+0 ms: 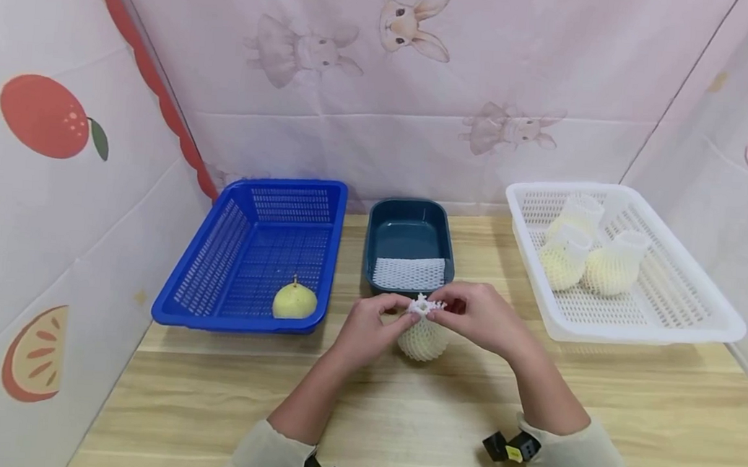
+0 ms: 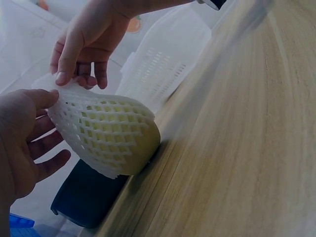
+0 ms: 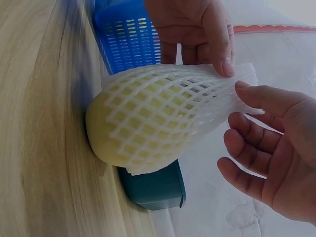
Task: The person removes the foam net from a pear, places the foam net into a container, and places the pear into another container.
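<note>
A yellow pear (image 3: 101, 131) stands on the table, most of it inside a white foam net sleeve (image 2: 106, 123); its bottom end shows bare in both wrist views. Above the fruit the sleeve narrows to a gathered top. My left hand (image 1: 367, 327) pinches that top edge between thumb and forefinger from the left. From the other side my right hand (image 1: 480, 315) pinches the same edge, thumb and forefinger on the foam, its other fingers loosely bent in the right wrist view.
A blue basket (image 1: 244, 324) at left holds one bare pear (image 1: 294, 301). Behind the hands, a dark green tray (image 1: 411, 214) contains flat white foam netting (image 1: 409, 273). The white basket (image 1: 641, 332) at right has three sleeved pears (image 1: 612, 268). Printed cloth walls (image 1: 382, 118) enclose the table (image 1: 438, 440).
</note>
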